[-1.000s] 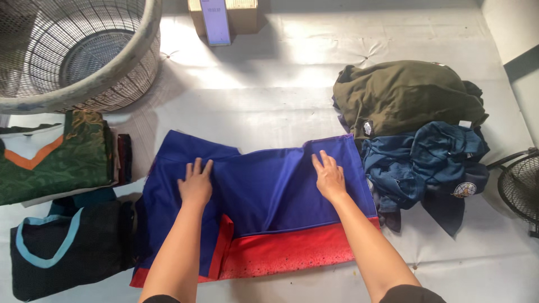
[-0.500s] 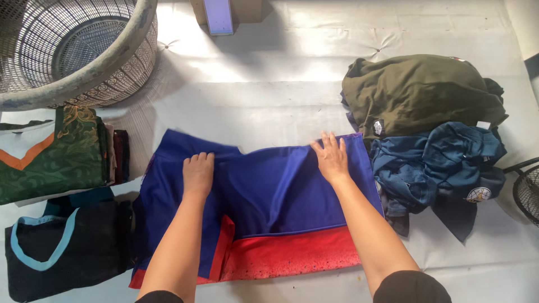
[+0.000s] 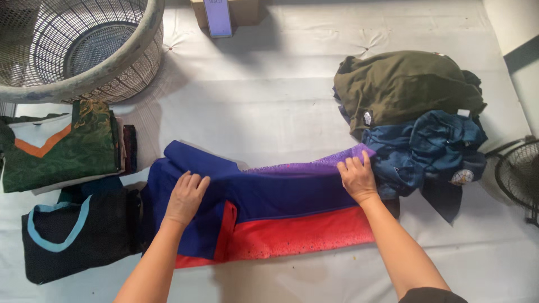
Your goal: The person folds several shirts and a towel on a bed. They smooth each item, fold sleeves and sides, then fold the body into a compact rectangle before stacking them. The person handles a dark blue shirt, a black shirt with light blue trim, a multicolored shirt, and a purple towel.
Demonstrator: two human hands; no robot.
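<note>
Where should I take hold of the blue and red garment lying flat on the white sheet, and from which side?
Probably at its far edge, coming from above: on the blue and red garment that purple-lined edge is turned up off the white sheet, so fingers can pinch it. The right hand grips its right corner; the left hand lies flat near the left end.

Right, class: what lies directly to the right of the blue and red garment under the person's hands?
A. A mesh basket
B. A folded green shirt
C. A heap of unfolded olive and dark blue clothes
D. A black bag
C: beside the right hand, at the garment's right end, sits the heap of olive and dark blue clothes.
</note>
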